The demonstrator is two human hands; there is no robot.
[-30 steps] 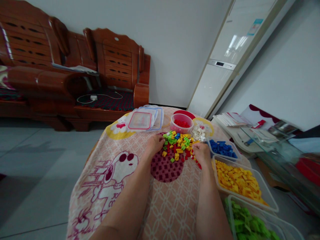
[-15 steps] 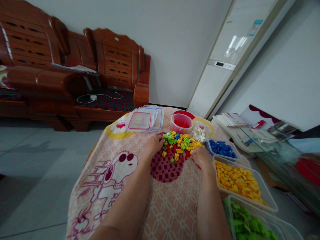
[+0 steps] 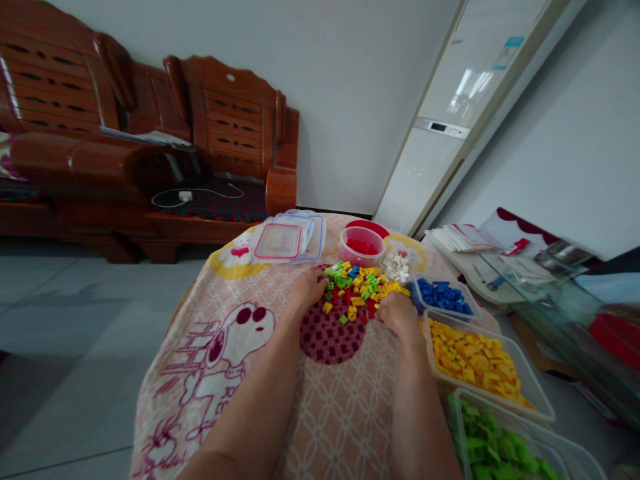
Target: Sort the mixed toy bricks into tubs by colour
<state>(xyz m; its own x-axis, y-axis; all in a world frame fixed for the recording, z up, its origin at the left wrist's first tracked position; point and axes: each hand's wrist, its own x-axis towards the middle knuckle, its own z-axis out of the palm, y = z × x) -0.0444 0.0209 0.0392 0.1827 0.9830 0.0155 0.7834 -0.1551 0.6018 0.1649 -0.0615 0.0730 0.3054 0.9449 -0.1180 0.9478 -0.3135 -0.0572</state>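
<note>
A pile of small mixed bricks [image 3: 359,287], red, yellow, green and blue, lies on a patterned cloth [image 3: 330,400] over a round table. My left hand [image 3: 310,287] rests at the pile's left edge, fingers spread and touching the bricks. At the pile's right edge my right hand [image 3: 397,312] is curled with its fingertips tucked under, so what it holds is hidden. Both forearms reach in from the bottom of the view.
Along the right stand clear tubs of blue bricks [image 3: 443,297], yellow bricks [image 3: 475,357] and green bricks [image 3: 495,447]. Behind the pile are a round tub of red bricks [image 3: 363,247], white bricks [image 3: 397,265] and stacked lids [image 3: 290,239]. A wooden sofa [image 3: 150,147] stands beyond.
My right hand has drawn a little to the left and toward me along the pile's edge, its fingers curling in. My left hand has barely moved.
</note>
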